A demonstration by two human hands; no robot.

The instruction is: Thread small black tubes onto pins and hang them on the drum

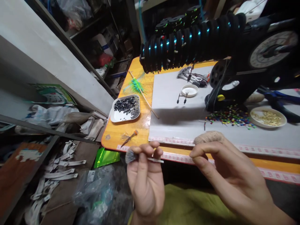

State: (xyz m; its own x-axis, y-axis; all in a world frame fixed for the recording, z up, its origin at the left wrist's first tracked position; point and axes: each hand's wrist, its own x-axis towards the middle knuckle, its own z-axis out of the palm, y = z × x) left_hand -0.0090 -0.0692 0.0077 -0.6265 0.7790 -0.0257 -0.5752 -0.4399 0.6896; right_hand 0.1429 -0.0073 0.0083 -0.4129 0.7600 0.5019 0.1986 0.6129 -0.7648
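Note:
My left hand [146, 184] is closed around a small grey bristly bundle [130, 157], its tufted end poking out to the left between thumb and fingers. A thin white stick-like piece [156, 160] sticks out on the right of the same hand. Thumb and forefinger of my right hand [234, 172] are pinched together, one finger wearing a beige cover [209, 136]; whatever lies in the pinch is too small to make out. Both hands hover before the table's front edge, apart from each other.
A white tray [114, 117] holds dark tubes and small metal parts. Colourful beads or pins [231, 118] lie beside a dish of gold pieces [269, 126]. A black machine-like frame with a ringed arm [187, 43] overhangs the white board [168, 125]. Blue-handled pliers [281, 97] rest right.

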